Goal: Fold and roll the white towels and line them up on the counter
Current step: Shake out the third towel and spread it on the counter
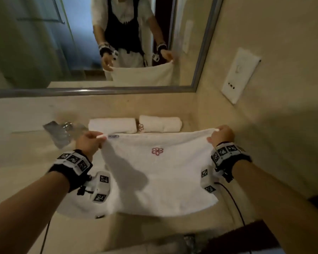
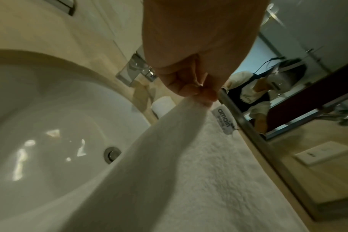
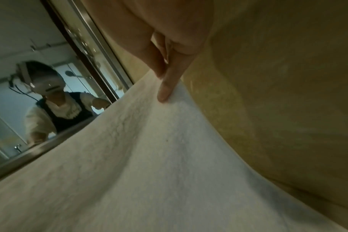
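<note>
pinching the far corners, the left hand (image 1: 89,142) and right hand (image 1: 222,135) hold the open towel (image 1: 158,173) taut above the counter (image 1: 26,162), likely to square it for a fold. two rolled towels (image 1: 134,124) line the back wall just beyond, the sink (image 2: 40,125) lies left, the side wall close right.

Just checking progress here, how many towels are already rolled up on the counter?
2. Both lie side by side against the back wall under the mirror: the left roll and the right roll. The spread towel could hide others.
</note>
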Available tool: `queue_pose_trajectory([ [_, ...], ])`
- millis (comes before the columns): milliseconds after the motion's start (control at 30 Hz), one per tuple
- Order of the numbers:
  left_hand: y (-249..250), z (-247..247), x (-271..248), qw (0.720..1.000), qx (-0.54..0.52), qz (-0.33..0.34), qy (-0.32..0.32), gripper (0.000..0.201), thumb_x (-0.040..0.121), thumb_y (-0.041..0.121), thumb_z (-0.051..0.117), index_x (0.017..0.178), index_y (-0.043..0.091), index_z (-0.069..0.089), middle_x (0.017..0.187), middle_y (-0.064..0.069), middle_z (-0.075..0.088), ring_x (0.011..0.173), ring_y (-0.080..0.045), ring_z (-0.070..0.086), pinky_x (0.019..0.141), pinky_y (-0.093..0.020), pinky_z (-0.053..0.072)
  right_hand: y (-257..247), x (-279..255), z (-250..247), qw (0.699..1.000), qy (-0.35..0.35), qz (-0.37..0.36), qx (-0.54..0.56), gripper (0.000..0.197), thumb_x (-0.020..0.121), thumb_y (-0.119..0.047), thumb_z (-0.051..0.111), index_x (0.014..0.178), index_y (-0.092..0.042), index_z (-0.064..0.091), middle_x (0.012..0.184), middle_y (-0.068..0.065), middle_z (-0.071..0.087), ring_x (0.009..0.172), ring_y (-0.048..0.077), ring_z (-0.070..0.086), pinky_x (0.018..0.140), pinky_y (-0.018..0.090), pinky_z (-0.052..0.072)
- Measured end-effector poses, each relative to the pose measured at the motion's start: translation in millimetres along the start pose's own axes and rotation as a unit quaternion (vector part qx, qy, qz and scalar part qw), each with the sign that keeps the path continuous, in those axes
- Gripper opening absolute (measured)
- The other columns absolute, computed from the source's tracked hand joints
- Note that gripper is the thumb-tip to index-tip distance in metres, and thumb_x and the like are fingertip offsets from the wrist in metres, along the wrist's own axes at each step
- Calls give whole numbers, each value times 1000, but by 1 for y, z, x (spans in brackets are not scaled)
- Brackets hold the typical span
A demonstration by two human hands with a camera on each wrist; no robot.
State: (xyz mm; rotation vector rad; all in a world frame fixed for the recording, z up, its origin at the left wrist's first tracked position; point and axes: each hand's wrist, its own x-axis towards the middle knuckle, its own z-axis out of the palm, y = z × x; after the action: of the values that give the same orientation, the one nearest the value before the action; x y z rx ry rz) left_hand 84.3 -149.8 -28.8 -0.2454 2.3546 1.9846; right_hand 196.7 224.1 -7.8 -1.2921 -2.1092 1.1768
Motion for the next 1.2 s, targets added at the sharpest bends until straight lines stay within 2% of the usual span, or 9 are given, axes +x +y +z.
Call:
queue_pose_trajectory([
  [167,-48,34,49,997,1,-71,22,18,82,-1,65,69,10,60,40,4,59,31,0,52,39,-10,46,34,47,65,998,-12,-7,-54,25,87,1,50,110,-2,59,114,20,62,97,30,58,74,28,41],
  [400,-98,71,99,992,47,-114,40,17,83,1,65,70,11,59,68,-10,57,37,-1,57,47,-11,50,65,97,130,997,-36,22,-68,23,89,-1,42,107,-1,57,110,22,63,99,35,61,83,40,51],
  [467,-102,80,106,991,56,-114,51,5,81,2,66,83,6,64,79,-13,61,51,-5,62,63,-17,56,66,105,138,995,-51,23,-82,25,91,-2,41,110,-1,56,114,21,61,104,35,59,78,34,44],
  [567,-107,91,112,989,91,-110,36,38,83,10,67,120,5,58,114,-16,61,97,-24,61,97,-37,49,70,111,146,989,-97,29,-112,29,94,-7,41,122,-3,48,127,18,53,114,33,54,84,32,41],
  [667,-109,98,108,988,99,-114,17,52,88,10,61,136,11,43,142,-9,43,126,-23,48,105,-36,39,76,108,145,984,-125,11,-128,36,94,-11,44,130,-6,41,132,18,49,118,33,51,89,32,40],
  [967,-110,66,68,979,122,-164,-19,47,87,10,62,131,7,45,130,-19,54,120,-35,52,102,-45,40,78,56,100,980,-138,-1,-142,35,94,-12,46,127,-4,46,130,16,54,117,32,52,94,32,42],
  [1067,-120,47,31,949,182,-221,-130,11,90,14,59,100,10,57,95,-15,58,79,-26,56,65,-30,48,94,20,76,966,-148,24,-213,31,94,-11,45,122,-1,51,128,18,55,117,33,52,92,32,42],
  [1133,-137,41,13,917,263,-238,-184,22,92,15,55,72,13,47,74,-8,47,63,-20,41,50,-24,34,106,1,66,951,-156,38,-266,31,96,-10,41,123,4,50,129,21,54,119,35,51,95,34,42],
  [1200,-154,35,-9,882,328,-243,-236,32,95,20,53,66,12,40,68,-7,41,58,-19,35,43,-21,32,120,-20,54,937,-169,45,-303,33,98,-11,38,123,6,49,130,23,53,121,35,50,97,35,41],
])
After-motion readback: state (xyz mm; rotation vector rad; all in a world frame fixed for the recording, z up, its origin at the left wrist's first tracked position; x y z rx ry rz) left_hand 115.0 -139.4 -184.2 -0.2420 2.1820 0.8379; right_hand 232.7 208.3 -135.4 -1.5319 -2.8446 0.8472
